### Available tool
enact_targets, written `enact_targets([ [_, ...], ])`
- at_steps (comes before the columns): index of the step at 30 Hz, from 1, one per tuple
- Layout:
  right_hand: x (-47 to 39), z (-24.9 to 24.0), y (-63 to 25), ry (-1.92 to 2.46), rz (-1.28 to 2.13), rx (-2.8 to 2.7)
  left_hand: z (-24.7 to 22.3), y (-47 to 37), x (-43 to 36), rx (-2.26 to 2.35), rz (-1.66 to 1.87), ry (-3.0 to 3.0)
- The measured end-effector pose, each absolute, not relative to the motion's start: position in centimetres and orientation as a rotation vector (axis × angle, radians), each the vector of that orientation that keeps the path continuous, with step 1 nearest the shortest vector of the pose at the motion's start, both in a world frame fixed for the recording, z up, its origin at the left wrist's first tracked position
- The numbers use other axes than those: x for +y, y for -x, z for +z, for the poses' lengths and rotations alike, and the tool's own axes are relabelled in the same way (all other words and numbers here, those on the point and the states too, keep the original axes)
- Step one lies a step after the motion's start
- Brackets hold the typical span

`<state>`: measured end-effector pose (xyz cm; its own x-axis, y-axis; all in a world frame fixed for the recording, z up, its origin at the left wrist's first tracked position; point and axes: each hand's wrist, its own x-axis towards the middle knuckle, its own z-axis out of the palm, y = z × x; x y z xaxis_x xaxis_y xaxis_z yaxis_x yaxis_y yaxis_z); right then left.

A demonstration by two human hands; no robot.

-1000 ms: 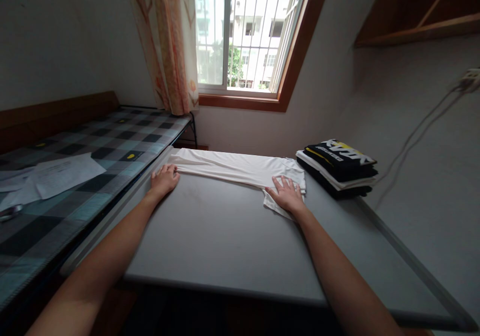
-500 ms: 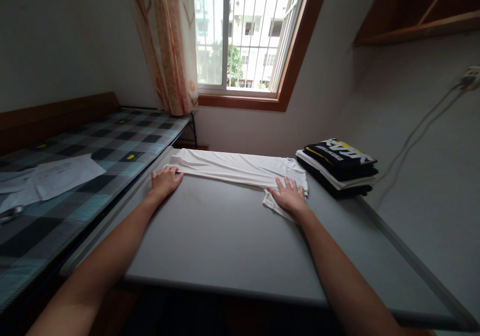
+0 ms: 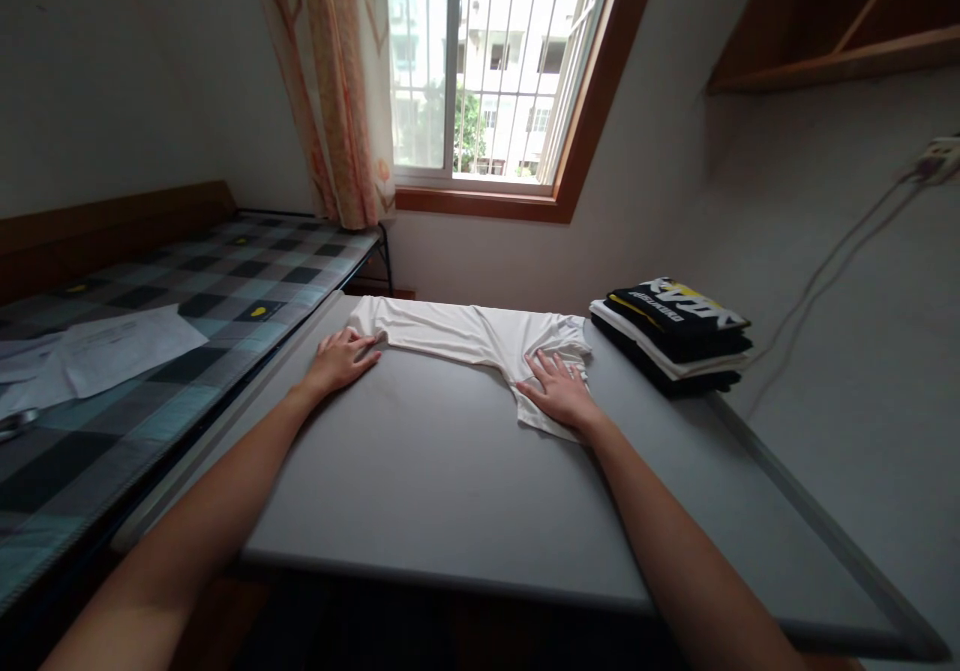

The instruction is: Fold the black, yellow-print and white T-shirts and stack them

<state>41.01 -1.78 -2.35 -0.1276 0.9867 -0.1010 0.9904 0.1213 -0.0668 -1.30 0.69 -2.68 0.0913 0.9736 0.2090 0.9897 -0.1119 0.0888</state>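
A white T-shirt [image 3: 442, 333] lies in a long folded strip across the far part of the grey table [image 3: 450, 481]. My left hand [image 3: 341, 361] rests at its left end, fingers stretched out over the near edge of the cloth. Flat on the right end, with fingers spread, is my right hand [image 3: 559, 391]. Wrinkles run through the fabric around it, and a sleeve sticks out toward me beneath the palm.
A stack of folded clothes [image 3: 671, 336], black and white, stands at the table's right. To the left is a bed with a checked mattress [image 3: 187, 281] bearing papers [image 3: 127, 351]. A barred window [image 3: 502, 71] and a curtain [image 3: 341, 91] are behind. Cables [image 3: 832, 261] hang along the right wall.
My right hand has shifted left, bunching the shirt's right end and pulling it away from the stack. My left hand has moved slightly right, and the cloth at that end is pushed inward.
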Motion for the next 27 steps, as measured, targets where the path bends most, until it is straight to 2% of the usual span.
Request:
enact_targets([
  [6,-1.2,-2.5,-42.1,-2.489,-0.191,1.942,-2.2,1.5,0.2,-2.228,-0.282,2.045],
  [21,-1.8,-2.0,-43.2,-2.451,-0.100,2.158,0.2,1.3,-0.7,-2.376,-0.153,1.783],
  [27,-1.5,-2.3,-43.3,-2.518,0.100,2.227,-1.7,0.7,-0.2,-2.038,-0.379,2.045],
])
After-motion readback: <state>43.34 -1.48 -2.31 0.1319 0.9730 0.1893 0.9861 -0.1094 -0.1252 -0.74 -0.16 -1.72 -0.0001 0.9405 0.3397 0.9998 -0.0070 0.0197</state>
